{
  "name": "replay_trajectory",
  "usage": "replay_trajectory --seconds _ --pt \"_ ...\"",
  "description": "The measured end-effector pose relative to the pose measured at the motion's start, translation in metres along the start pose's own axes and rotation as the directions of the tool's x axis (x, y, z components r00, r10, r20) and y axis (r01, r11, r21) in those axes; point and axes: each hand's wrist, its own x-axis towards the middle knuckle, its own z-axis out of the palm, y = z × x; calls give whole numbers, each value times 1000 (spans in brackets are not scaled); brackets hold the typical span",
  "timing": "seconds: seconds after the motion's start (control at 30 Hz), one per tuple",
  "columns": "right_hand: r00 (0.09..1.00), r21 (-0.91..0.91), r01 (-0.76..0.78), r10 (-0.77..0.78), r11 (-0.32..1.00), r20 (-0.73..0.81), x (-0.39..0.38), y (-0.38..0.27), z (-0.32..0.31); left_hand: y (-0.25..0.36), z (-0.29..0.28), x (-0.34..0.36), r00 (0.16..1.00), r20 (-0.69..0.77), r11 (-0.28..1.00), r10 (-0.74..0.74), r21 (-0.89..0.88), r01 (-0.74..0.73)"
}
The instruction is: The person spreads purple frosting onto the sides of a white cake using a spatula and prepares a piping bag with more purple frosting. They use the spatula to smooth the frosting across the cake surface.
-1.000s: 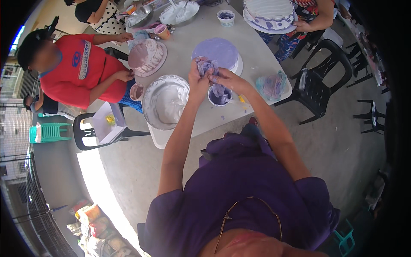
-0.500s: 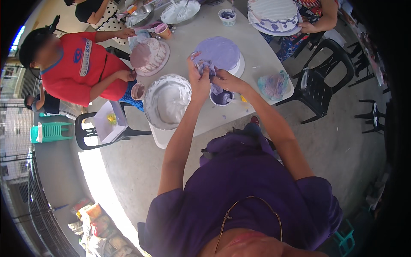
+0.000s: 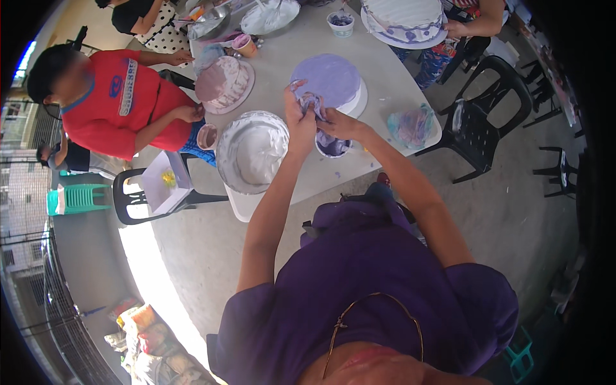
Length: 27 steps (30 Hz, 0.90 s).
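Both my hands close on a crumpled clear plastic piping bag (image 3: 310, 102) smeared with purple icing. My left hand (image 3: 299, 128) wraps its left side, fingers at the top. From the right, my right hand (image 3: 341, 124) grips the lower part; its fingertips are partly hidden. Just beyond the bag stands a round cake (image 3: 326, 74) with smooth lavender icing on a white board (image 3: 360, 96). A tub of dark purple icing (image 3: 332, 149) sits directly below my right hand. Left of my left hand is a large bowl (image 3: 226, 173) of white icing.
A person in a red shirt (image 3: 128, 96) stands left by a pinkish cake (image 3: 224, 83). At the far right another person's hand (image 3: 457, 29) touches a white-and-purple cake (image 3: 404, 19). A smeared plastic bag (image 3: 412, 125) lies near the table's right corner, beside a black chair (image 3: 478, 122).
My hands stay on the piping bag, with only small shifts. The white-and-purple cake has moved slightly left. The red-shirted person's far hand has drawn back a little and lowered.
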Motion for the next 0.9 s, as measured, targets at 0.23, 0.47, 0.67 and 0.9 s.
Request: replay_trajectory --seconds 0.23,0.47,0.67,0.9 --pt "994 70 -29 21 997 106 -2 10 -6 5 4 4 998 -7 984 -64 -167 62" --pt "994 106 64 -73 992 83 -3 25 -4 0 6 8 998 -22 948 -55 -316 45" --pt "999 128 32 -28 991 -29 -6 10 -1 3 6 9 998 -34 924 -50 -381 33" --pt "946 476 58 103 877 -306 -12 39 2 14 7 3 994 81 994 73 73 -79"
